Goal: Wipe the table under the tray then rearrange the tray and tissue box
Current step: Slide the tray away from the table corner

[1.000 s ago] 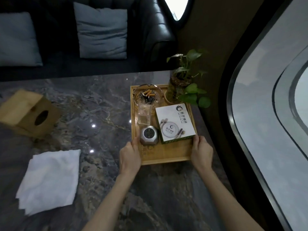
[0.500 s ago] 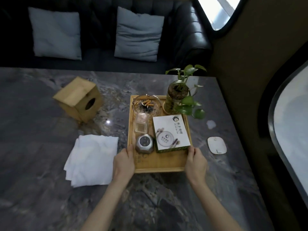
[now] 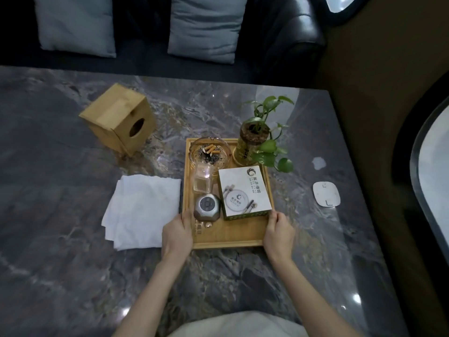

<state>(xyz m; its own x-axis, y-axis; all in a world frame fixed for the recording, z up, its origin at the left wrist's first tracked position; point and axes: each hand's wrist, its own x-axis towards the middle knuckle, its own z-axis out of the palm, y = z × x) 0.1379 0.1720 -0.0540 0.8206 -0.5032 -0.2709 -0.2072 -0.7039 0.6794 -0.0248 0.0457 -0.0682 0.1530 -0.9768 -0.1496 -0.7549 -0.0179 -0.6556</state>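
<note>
Stretching across most of the view, the dark grey marbled stone table (image 3: 73,239) carries everything, with a dark leather sofa and two grey-blue cushions beyond its far edge. Toward its right side sits the shallow rectangular bamboo tray (image 3: 228,235), long sides running toward the far edge. The left hand (image 3: 177,233) is closed over its near-left rim and the right hand (image 3: 279,231) over its near-right rim, a matched two-sided hold that I judge suits shifting a loaded tray level. Whether the tray is lifted or resting I cannot tell.

Just left of the tray lies the folded white cloth (image 3: 143,210), touching or nearly touching its left rim, within easy reach for wiping. Farther toward the far-left, well apart, stands the cube-shaped bamboo tissue box (image 3: 116,120), tipped so its oval opening faces sideways.

On the tray, the white square card box (image 3: 244,190) bears a dark swirl logo and printed characters too small to read. Behind it stands the glass jar with a green trailing plant (image 3: 252,142), beside the clear glass ashtray of cigarette butts (image 3: 210,152), a small square glass (image 3: 202,180), and a silver faceted gadget (image 3: 207,207). Near the table's right edge lies a white rounded pad (image 3: 325,193).
</note>
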